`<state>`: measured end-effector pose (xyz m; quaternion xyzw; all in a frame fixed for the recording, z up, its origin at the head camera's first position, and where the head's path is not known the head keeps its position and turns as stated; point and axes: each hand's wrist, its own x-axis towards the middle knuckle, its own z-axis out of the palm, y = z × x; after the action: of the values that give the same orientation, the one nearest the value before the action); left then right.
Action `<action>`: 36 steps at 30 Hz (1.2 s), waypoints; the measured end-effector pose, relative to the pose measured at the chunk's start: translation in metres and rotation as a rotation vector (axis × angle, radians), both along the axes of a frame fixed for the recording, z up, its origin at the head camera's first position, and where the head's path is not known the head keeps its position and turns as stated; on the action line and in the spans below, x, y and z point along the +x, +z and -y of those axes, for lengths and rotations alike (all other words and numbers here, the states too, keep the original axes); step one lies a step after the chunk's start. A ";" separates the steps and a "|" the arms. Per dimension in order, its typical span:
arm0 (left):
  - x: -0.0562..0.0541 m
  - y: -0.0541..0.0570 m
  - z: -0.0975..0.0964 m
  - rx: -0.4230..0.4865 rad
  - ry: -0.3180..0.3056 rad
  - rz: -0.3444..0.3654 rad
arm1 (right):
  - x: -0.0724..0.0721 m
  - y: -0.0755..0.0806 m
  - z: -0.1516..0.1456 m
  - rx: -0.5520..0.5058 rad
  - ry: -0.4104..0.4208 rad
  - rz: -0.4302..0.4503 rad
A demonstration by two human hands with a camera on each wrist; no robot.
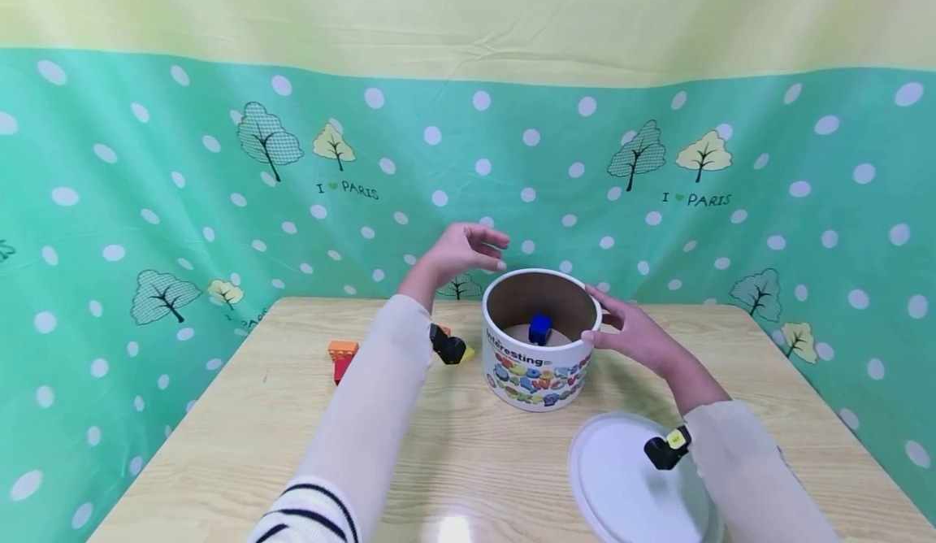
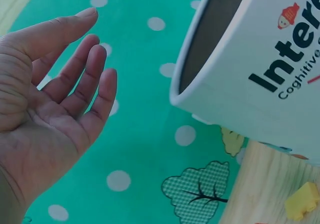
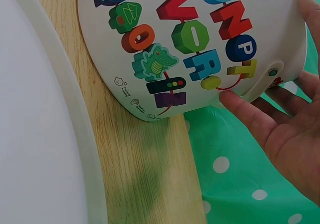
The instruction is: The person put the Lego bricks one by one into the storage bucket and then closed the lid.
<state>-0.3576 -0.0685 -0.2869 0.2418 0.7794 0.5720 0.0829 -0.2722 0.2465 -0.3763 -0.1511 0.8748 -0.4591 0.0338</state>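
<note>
A white round bucket (image 1: 537, 372) printed with colourful letters stands upright on the table, its top uncovered. Inside it, on the bottom, lies a blue toy block (image 1: 539, 329). My right hand (image 1: 632, 333) holds the bucket's right side at the rim, thumb toward the front and fingers spread around the wall. In the right wrist view, fingertips (image 3: 229, 99) touch the printed wall beside the handle fitting. Left of the rim and slightly above it hovers my left hand (image 1: 468, 249), palm bare and fingers loosely bent, holding nothing in the left wrist view.
The white round lid (image 1: 629, 478) lies at the front right, partly under the right forearm. Left of the left forearm are an orange block (image 1: 342, 349) and a red block (image 1: 340, 367), the red one partly hidden. A yellow block (image 2: 302, 201) lies near the bucket. Behind hangs a green dotted curtain (image 1: 468, 153).
</note>
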 end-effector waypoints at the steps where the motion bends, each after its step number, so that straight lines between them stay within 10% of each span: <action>1: 0.003 0.000 0.003 0.004 0.007 -0.014 | 0.000 0.000 0.000 -0.002 0.001 0.000; 15: 0.035 -0.016 0.046 -0.041 0.059 -0.122 | 0.002 0.001 -0.001 0.002 -0.003 0.006; 36: 0.075 -0.067 0.107 0.001 0.161 -0.075 | 0.002 0.002 0.001 0.008 0.006 0.004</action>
<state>-0.2823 -0.1757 -0.3535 0.1997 0.7985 0.5679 0.0071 -0.2704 0.2453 -0.3744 -0.1525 0.8761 -0.4558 0.0376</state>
